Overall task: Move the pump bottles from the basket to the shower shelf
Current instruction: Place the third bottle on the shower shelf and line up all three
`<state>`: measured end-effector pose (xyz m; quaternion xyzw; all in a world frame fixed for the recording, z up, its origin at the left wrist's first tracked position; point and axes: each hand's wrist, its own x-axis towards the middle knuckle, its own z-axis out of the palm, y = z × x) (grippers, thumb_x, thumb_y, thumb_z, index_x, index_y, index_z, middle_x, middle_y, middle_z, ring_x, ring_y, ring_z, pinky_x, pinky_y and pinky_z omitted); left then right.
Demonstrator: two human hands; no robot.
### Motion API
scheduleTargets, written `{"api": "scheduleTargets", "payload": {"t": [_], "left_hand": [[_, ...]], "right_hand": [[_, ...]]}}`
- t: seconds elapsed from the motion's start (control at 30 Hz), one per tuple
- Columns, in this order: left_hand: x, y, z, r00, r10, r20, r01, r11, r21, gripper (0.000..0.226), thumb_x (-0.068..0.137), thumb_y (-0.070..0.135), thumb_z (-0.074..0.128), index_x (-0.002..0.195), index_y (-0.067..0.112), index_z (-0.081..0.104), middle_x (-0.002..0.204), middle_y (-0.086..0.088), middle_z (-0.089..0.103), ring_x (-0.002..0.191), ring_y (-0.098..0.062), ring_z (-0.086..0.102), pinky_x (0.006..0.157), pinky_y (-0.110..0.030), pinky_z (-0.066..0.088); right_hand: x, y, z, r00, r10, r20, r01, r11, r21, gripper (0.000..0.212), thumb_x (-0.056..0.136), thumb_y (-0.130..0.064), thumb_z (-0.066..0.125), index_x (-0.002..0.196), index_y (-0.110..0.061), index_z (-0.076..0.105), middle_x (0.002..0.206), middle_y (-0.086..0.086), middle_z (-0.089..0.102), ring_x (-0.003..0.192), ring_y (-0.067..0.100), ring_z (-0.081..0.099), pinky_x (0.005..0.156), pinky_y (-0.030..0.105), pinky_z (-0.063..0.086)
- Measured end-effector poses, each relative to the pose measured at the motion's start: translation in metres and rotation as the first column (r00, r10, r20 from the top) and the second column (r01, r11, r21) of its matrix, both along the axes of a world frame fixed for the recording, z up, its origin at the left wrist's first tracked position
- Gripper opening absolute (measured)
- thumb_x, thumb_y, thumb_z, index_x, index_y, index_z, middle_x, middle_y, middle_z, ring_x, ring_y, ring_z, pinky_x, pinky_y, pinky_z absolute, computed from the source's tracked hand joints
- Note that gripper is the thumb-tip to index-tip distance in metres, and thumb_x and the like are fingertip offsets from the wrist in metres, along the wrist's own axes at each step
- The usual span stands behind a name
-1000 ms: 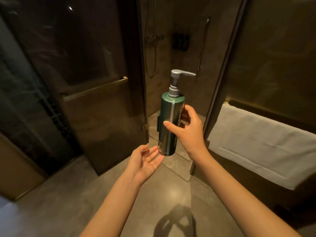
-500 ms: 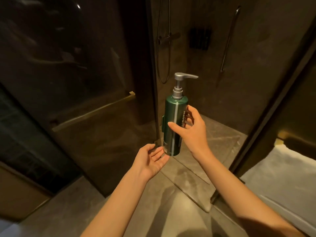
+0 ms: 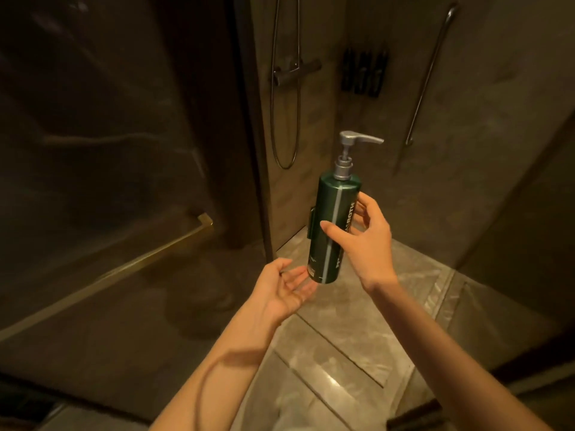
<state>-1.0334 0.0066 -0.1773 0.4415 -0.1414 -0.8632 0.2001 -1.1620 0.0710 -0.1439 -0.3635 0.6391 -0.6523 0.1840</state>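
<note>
The right hand (image 3: 367, 241) pinches the green pump bottle (image 3: 334, 228) upright; the left hand (image 3: 284, 289), fingers spread wide, cups its base; carry it level toward the wall shelf (image 3: 364, 73).

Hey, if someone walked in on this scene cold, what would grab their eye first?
A green bottle with a silver pump, held upright mid-frame by the right hand. The left hand is open, palm up, with its fingers right at the bottle's base. Behind, a dark shower stall with a hose on the far wall and a dark rack of bottles to its right.
</note>
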Motion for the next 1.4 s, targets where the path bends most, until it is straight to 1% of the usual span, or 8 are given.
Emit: {"api": "scheduleTargets", "payload": {"t": [0.4, 0.53, 0.63, 0.87, 1.0, 1.17, 1.3, 1.4], "left_hand": [[-0.153, -0.184, -0.011, 0.987, -0.152, -0.048, 0.155, 0.987, 0.052, 0.034, 0.092, 0.015, 0.047, 0.123, 0.000, 0.049, 0.130, -0.023, 0.054, 0.120, -0.034, 0.052, 0.103, -0.042, 0.041], [-0.194, -0.223, -0.026, 0.991, -0.135, -0.019, 0.136, 0.988, 0.079, 0.037, 0.092, 0.015, 0.047, 0.126, -0.001, 0.046, 0.127, -0.023, 0.055, 0.110, -0.034, 0.056, 0.088, -0.041, 0.046], [-0.237, -0.258, -0.033, 0.994, -0.105, 0.004, 0.105, 0.993, 0.059, 0.033, 0.090, 0.016, 0.048, 0.121, 0.002, 0.047, 0.124, -0.022, 0.055, 0.115, -0.034, 0.054, 0.095, -0.042, 0.042], [-0.342, -0.351, 0.016, 0.993, 0.101, -0.054, -0.102, 0.995, -0.018, 0.025, 0.090, 0.018, 0.046, 0.100, -0.004, 0.051, 0.106, -0.021, 0.056, 0.096, -0.032, 0.056, 0.099, -0.039, 0.040], [-0.377, -0.399, 0.045, 0.960, 0.258, -0.108, -0.267, 0.961, -0.076, 0.038, 0.091, 0.018, 0.046, 0.122, -0.003, 0.048, 0.123, -0.022, 0.056, 0.116, -0.033, 0.053, 0.106, -0.041, 0.038], [-0.372, -0.444, 0.073, 0.867, 0.478, -0.141, -0.497, 0.852, -0.165, 0.039, 0.090, 0.017, 0.048, 0.125, 0.000, 0.051, 0.129, -0.020, 0.055, 0.118, -0.033, 0.053, 0.106, -0.043, 0.039], [-0.359, -0.480, 0.104, 0.773, 0.595, -0.218, -0.634, 0.735, -0.242, 0.036, 0.090, 0.015, 0.046, 0.123, 0.002, 0.053, 0.129, -0.019, 0.056, 0.116, -0.032, 0.054, 0.106, -0.042, 0.038], [-0.346, -0.503, 0.120, 0.723, 0.613, -0.319, -0.691, 0.651, -0.315, 0.034, 0.090, 0.015, 0.046, 0.120, 0.003, 0.056, 0.125, -0.018, 0.059, 0.111, -0.031, 0.057, 0.099, -0.041, 0.041]], "right_hand": [[-0.144, -0.163, -0.001, 0.972, -0.221, -0.078, 0.224, 0.974, 0.019, 0.060, 0.068, -0.014, 0.081, 0.121, -0.020, 0.053, 0.104, -0.016, 0.062, 0.092, -0.009, 0.059, 0.077, 0.008, 0.046], [-0.186, -0.205, -0.022, 0.978, -0.203, -0.054, 0.206, 0.976, 0.066, 0.062, 0.067, -0.019, 0.082, 0.121, -0.022, 0.052, 0.105, -0.018, 0.062, 0.094, -0.008, 0.059, 0.080, 0.010, 0.046], [-0.229, -0.244, -0.027, 0.988, -0.145, -0.060, 0.149, 0.985, 0.082, 0.063, 0.067, -0.021, 0.082, 0.122, -0.023, 0.052, 0.108, -0.015, 0.062, 0.098, -0.002, 0.059, 0.085, 0.019, 0.048], [-0.346, -0.358, 0.023, 0.990, 0.035, -0.135, -0.034, 0.999, 0.007, 0.064, 0.066, -0.025, 0.082, 0.123, -0.023, 0.052, 0.109, -0.015, 0.062, 0.100, 0.000, 0.059, 0.089, 0.025, 0.049], [-0.391, -0.428, 0.053, 0.968, 0.175, -0.179, -0.185, 0.982, -0.039, 0.066, 0.068, -0.028, 0.081, 0.126, -0.022, 0.050, 0.115, -0.013, 0.061, 0.104, -0.003, 0.056, 0.089, 0.019, 0.046], [-0.397, -0.506, 0.088, 0.915, 0.341, -0.216, -0.370, 0.922, -0.111, 0.063, 0.069, -0.026, 0.081, 0.124, -0.018, 0.051, 0.110, -0.016, 0.058, 0.100, -0.007, 0.055, 0.079, 0.004, 0.043], [-0.381, -0.570, 0.126, 0.854, 0.432, -0.292, -0.491, 0.854, -0.174, 0.066, 0.068, -0.029, 0.081, 0.125, -0.023, 0.048, 0.108, -0.019, 0.056, 0.099, -0.006, 0.055, 0.082, 0.009, 0.044], [-0.363, -0.609, 0.154, 0.811, 0.476, -0.339, -0.560, 0.799, -0.219, 0.069, 0.069, -0.031, 0.080, 0.129, -0.021, 0.047, 0.113, -0.014, 0.056, 0.100, -0.006, 0.054, 0.078, 0.001, 0.042]]}}
